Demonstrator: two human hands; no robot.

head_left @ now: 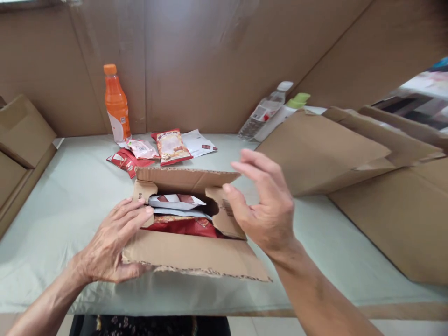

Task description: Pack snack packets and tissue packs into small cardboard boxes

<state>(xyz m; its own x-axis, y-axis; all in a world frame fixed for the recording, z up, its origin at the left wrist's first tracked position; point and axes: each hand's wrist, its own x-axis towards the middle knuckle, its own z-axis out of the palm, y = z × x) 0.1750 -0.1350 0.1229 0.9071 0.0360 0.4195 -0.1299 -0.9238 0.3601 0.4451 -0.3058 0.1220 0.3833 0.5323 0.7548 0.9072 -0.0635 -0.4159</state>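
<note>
A small cardboard box [196, 254] stands in front of me with its front and back flaps spread outward. Inside are silvery-white packets [175, 201] and a red snack packet [185, 227]. My left hand [112, 242] grips the box at its left end, fingers on the side flap and thumb below the front flap. By the right end, my right hand [268, 205] is raised with fingers apart and holds nothing; its thumb is close to the right side flap [229, 214], and I cannot tell whether they touch.
Behind the box lie red and white snack packets [173, 147] and a white packet [199, 142]. An orange drink bottle [117, 109] stands at the back. A clear bottle [264, 112] leans beside a green-capped one [297, 100]. Cardboard boxes [332, 149] flank the right side.
</note>
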